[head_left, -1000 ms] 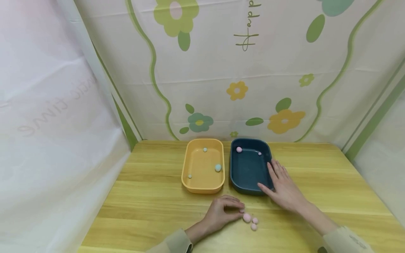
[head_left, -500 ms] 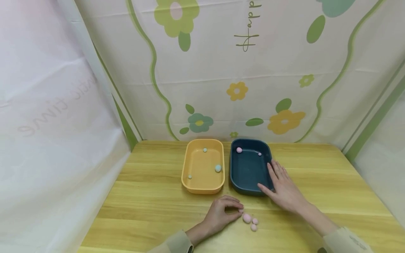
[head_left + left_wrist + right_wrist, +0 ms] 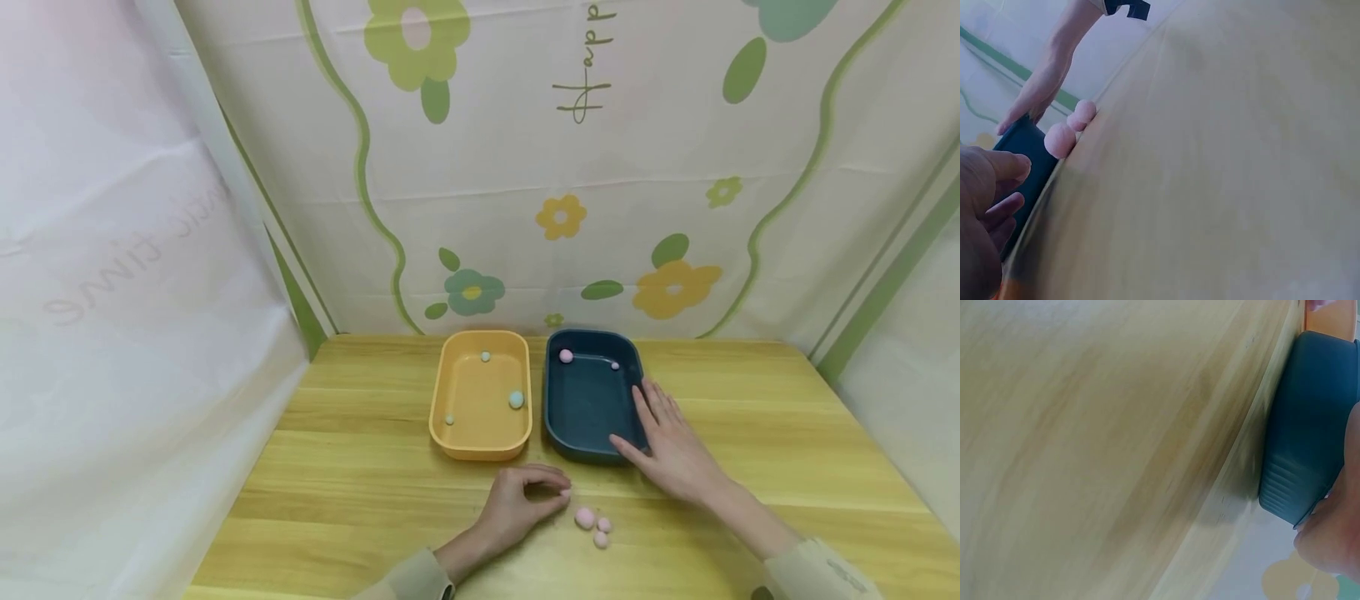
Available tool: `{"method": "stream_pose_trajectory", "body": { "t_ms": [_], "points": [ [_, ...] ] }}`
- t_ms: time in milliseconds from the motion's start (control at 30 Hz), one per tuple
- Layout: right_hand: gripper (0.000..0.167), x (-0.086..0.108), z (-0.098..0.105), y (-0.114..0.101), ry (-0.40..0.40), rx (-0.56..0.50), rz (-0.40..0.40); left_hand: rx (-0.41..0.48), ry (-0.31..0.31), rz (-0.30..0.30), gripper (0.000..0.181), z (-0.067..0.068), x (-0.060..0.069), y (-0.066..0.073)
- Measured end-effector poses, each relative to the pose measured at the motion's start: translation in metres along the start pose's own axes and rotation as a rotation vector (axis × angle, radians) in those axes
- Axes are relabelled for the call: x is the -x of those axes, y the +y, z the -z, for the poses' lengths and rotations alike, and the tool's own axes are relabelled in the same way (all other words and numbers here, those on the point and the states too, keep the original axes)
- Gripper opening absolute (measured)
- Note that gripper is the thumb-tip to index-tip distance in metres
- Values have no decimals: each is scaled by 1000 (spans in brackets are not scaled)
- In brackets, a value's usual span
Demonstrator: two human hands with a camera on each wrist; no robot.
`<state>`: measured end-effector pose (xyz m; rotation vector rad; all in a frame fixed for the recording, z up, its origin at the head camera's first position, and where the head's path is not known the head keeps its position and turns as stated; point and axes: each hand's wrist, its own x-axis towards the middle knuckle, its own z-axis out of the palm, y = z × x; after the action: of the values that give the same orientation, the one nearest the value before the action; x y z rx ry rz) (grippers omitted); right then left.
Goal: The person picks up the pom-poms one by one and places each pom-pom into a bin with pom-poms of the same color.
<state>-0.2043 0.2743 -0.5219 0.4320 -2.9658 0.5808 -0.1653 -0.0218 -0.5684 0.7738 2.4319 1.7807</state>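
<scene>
In the head view my left hand pinches a small pink ball between thumb and fingertips, just in front of the trays. To its right several loose pink balls lie in a cluster, the largest nearest the hand. My right hand rests with spread fingers on the right rim of the dark blue tray, which holds two pink balls, one larger and one tiny. In the left wrist view the left hand hides the pinched ball.
Left of the blue tray stands a yellow tray with three pale green balls, the largest by its right wall. A white printed cloth hangs behind the wooden table, and another cloth hangs at the left.
My left hand has lifted slightly and moved a little left with the small pink ball, away from the cluster. The right hand stays on the blue tray's rim.
</scene>
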Motion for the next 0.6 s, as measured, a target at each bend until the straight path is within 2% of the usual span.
{"method": "stream_pose_trajectory", "body": {
  "t_ms": [233, 367, 433, 600],
  "points": [
    [100, 0, -1, 1, 29, -8, 17, 38, -9, -34, 17, 5, 1, 18],
    [100, 1, -1, 1, 23, -13, 11, 71, 14, -91, 13, 8, -1, 26],
    [100, 1, -1, 1, 19, -16, 7, 73, 34, -164, 11, 9, -3, 29],
    [100, 0, -1, 1, 13, -13, 5, 8, 103, -383, 11, 13, -11, 34]
  ]
}}
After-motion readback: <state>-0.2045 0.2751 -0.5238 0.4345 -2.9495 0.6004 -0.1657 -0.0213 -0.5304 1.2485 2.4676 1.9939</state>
